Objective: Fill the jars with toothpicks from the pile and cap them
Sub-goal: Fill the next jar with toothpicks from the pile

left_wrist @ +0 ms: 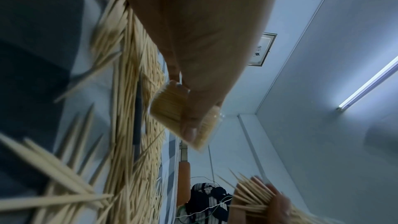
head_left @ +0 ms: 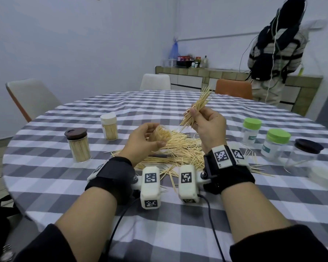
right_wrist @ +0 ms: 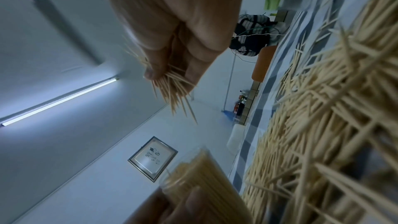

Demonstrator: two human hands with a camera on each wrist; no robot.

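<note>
Your left hand grips tilted clear jar above pile, nearly full. Right hand pinches toothpick bundle mid-length. Toothpicks light, stiff, slippery; probably fan out, keep firm pinch.

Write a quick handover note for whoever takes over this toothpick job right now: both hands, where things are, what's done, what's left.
Left hand holds an uncapped jar, tilted and nearly full. Right hand grips a toothpick bundle above the pile.
Done: brown-lidded jar and white-lidded jar, filled and capped, at left.
Left: top up and cap the held jar; the two green-lidded jars and dark-lidded jar at right look empty.
</note>
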